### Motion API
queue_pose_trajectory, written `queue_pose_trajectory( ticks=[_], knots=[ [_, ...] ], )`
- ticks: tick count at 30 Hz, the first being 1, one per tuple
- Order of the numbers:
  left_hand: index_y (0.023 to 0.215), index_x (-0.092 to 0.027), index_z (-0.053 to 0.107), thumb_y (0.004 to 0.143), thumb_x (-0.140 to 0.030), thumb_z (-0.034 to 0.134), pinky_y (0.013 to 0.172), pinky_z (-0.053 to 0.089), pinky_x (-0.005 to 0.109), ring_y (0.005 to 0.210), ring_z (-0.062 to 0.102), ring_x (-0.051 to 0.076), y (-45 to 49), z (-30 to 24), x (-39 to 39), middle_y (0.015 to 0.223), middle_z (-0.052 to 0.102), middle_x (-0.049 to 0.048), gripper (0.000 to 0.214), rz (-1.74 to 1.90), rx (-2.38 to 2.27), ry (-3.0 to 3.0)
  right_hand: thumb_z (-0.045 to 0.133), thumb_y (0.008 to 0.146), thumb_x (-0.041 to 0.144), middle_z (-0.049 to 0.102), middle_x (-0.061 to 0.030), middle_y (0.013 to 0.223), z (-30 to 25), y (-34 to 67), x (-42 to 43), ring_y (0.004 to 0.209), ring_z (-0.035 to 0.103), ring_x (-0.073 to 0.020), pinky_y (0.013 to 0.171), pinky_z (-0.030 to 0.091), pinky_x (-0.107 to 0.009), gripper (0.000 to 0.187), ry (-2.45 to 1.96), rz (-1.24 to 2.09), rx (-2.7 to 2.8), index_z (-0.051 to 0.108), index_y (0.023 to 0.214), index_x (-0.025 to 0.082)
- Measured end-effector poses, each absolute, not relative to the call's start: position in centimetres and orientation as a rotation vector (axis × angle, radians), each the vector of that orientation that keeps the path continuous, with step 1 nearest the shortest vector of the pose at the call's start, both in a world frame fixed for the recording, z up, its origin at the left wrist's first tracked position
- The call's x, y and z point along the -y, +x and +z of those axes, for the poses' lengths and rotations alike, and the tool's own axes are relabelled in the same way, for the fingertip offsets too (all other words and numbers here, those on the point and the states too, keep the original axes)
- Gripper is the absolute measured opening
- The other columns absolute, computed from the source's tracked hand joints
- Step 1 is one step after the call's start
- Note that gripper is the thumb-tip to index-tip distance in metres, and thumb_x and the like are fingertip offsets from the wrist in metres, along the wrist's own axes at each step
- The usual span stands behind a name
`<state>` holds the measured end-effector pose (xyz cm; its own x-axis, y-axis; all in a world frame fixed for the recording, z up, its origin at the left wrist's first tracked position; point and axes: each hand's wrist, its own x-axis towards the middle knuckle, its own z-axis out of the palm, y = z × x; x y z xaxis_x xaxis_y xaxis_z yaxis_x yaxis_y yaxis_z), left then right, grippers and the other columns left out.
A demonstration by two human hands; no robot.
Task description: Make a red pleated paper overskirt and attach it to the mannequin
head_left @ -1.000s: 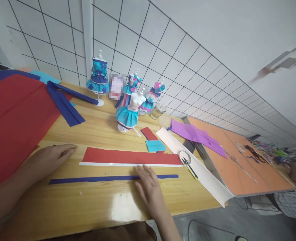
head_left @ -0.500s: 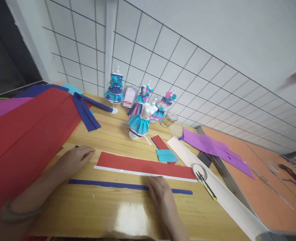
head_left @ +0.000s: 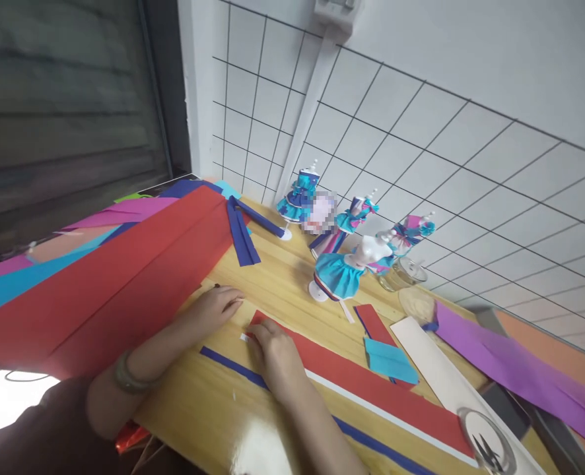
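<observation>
My right hand (head_left: 276,353) rests on the left end of a long red crepe-paper strip (head_left: 362,377), fingers bent and pressed down near its corner. Along the strip's near edge runs a narrow white band (head_left: 391,417). To the left, my left hand (head_left: 222,307) lies on the table with its fingers curled together; whether anything is inside them is hidden. A thin dark blue strip (head_left: 233,367) lies nearer to me, passing under my right forearm. Beyond the red strip stands a small white dress form (head_left: 372,249) in a turquoise skirt (head_left: 339,277).
More dressed mini mannequins (head_left: 300,194) stand by the wire grid. A glass jar (head_left: 402,274) is behind right. Large red paper (head_left: 124,264) covers the left. Turquoise (head_left: 389,359), pale (head_left: 426,356) and purple (head_left: 510,369) pieces lie right, with snips (head_left: 488,452) on a round clear dish.
My right hand has slid left along the red strip to its left end. My left hand stays beside that end. The view has turned left.
</observation>
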<state>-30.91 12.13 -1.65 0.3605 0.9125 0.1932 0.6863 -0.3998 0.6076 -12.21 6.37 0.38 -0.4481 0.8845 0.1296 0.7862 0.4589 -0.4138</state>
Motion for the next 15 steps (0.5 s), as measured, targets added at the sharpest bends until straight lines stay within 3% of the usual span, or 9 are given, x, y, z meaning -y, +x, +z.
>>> queue_pose_trajectory(
  ticks=[6, 11, 15],
  knots=[
    [0.103, -0.019, 0.063, 0.090, -0.027, 0.039, 0.085, 0.046, 0.029, 0.096, 0.061, 0.017, -30.8, -1.7, -11.8, 0.103, 0.069, 0.0050, 0.029, 0.733, -1.383, 2.160, 0.053, 0.084, 0.015, 0.063, -0.0059, 0.085, -1.0, -13.2, -6.8, 0.076, 0.064, -0.0182, 0.068, 0.050, -0.026, 0.020, -1.464, 0.461, 2.369, 0.066, 0.099, 0.020],
    [0.098, -0.021, 0.064, 0.090, -0.022, 0.038, 0.082, 0.044, 0.028, 0.093, 0.060, 0.016, -30.8, -1.1, -11.5, 0.098, 0.069, 0.0032, 0.027, 0.707, -1.365, 2.240, 0.047, 0.088, 0.013, 0.061, -0.0048, 0.079, -0.6, -13.2, -6.7, 0.073, 0.061, -0.0169, 0.065, 0.047, -0.025, 0.020, -1.434, 0.549, 2.316, 0.064, 0.080, 0.019],
    [0.098, -0.020, 0.064, 0.090, -0.022, 0.039, 0.082, 0.043, 0.028, 0.092, 0.060, 0.016, -30.8, -0.6, -11.3, 0.097, 0.068, 0.0033, 0.026, 0.681, -1.372, 2.237, 0.051, 0.085, 0.014, 0.063, -0.0051, 0.086, -0.8, -13.1, -6.6, 0.079, 0.061, -0.0177, 0.069, 0.047, -0.026, 0.014, -1.436, 0.582, 2.273, 0.063, 0.090, 0.019]
  ],
)
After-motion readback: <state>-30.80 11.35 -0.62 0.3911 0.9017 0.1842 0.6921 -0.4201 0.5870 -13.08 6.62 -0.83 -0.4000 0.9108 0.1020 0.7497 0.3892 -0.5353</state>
